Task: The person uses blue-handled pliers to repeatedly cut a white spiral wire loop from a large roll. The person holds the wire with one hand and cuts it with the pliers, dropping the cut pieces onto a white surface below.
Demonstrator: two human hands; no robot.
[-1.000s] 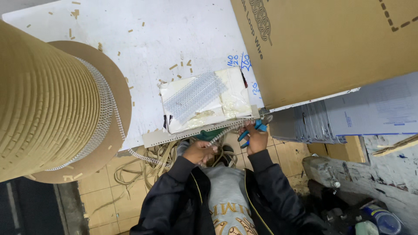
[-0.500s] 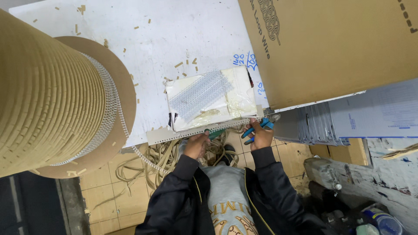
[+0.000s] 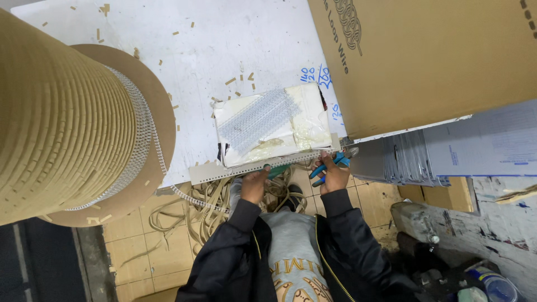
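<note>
A big brown cardboard box (image 3: 425,56) with dark print on its side stands at the table's far right corner. Below it a stack of pale blue-grey printed sheets (image 3: 447,151) juts out rightward. At the table edge lies a white plastic-wrapped packet (image 3: 271,124), flat and rectangular, with blue handwriting beside it.

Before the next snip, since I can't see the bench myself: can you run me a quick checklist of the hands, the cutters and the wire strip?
1. Right hand grips the blue-handled cutters: ok.
2. Left hand steadies the wire strip at the table edge: ok.
3. Cutter tip at the strip's right end: cannot tell, too small.
4. Fingers away from the blades: ok.
5. Wire runs free from the big spool: cannot tell.
</note>
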